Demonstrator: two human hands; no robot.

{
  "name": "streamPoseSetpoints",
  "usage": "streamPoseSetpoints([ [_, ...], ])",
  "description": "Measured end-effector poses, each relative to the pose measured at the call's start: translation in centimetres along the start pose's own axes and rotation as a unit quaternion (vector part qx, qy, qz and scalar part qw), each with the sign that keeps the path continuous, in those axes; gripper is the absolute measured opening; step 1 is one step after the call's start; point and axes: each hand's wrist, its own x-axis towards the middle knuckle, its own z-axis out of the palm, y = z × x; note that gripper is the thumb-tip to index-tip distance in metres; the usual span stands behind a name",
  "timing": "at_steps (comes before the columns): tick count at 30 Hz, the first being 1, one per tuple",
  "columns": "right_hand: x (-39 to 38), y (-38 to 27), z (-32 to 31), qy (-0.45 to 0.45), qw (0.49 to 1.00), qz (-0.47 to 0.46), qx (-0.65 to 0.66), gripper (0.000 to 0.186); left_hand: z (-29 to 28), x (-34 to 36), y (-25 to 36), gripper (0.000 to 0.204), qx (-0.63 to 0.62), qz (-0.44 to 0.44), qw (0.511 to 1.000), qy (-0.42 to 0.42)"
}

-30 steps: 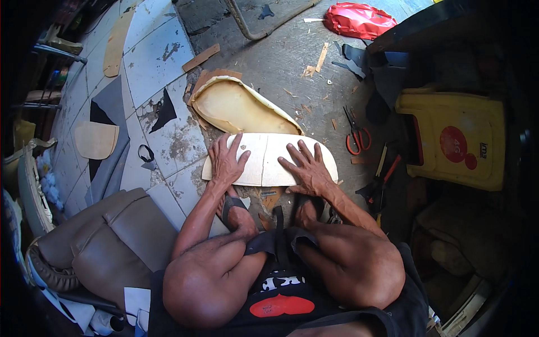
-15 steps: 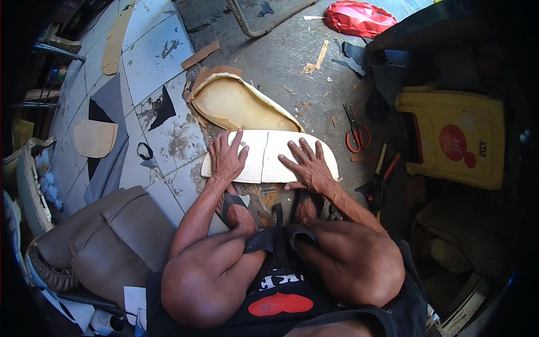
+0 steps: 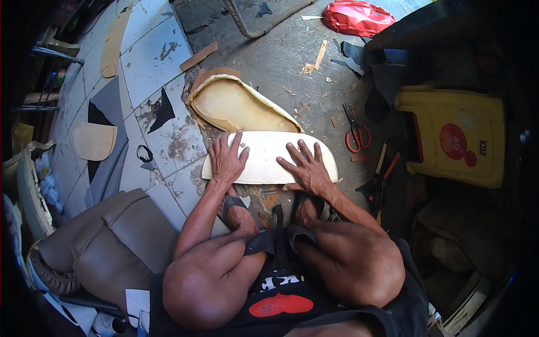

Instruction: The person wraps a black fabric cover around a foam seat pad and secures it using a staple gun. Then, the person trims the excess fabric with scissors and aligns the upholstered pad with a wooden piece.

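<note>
A white panel [image 3: 261,157] with a rounded right end lies across the floor in front of my feet. My left hand [image 3: 227,157] rests flat on its left part, fingers pointing away from me. On its right part lies my right hand [image 3: 309,165], fingers spread and thumb near the close edge. Neither hand grips anything. Just beyond the panel is a cream, oval, shallow shell with a raised rim [image 3: 238,101], its near edge meeting or slightly behind the panel's far edge.
Orange-handled scissors [image 3: 355,132] and cutting tools [image 3: 387,174] lie to the right, beside a yellow plastic container [image 3: 455,135]. Brown cushions [image 3: 118,236] sit at lower left. Grey fabric [image 3: 109,140], a beige cut piece [image 3: 95,140] and wood scraps [image 3: 199,56] are scattered about. A red bundle [image 3: 359,18] stands far off.
The dark crooked line across the panel's middle no longer shows; its two sides now meet almost seamlessly. Both hands stay flat on the panel, nearly in the same place.
</note>
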Motion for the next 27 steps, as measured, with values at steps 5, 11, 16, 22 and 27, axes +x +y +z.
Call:
streamPoseSetpoints([
  [5, 0.2, 0.2, 0.0, 0.001, 1.000, -0.011, 0.001, 0.100, -1.1, 1.2, 0.6, 0.061, -0.028, -0.050, 0.997, -0.059],
  [11, -0.1, 0.7, 0.8, 0.032, 0.999, -0.027, 0.002, 0.099, -1.1, 2.5, 1.8, 0.062, -0.021, 0.013, 0.999, -0.047],
  [16, -0.1, 0.7, 1.0, 0.038, 0.999, -0.026, -0.002, 0.098, -0.6, 4.3, 2.3, 0.057, -0.075, -0.014, 0.990, -0.115],
  [22, -0.4, 0.8, 0.7, 0.036, 0.999, -0.018, 0.001, 0.099, -2.0, 7.1, 4.1, 0.050, -0.031, -0.052, 0.974, -0.220],
  [27, 0.1, 0.6, 0.4, 0.032, 0.999, -0.027, 0.018, 0.100, -2.5, 6.2, 2.1, 0.050, -0.070, -0.052, 0.976, -0.197],
])
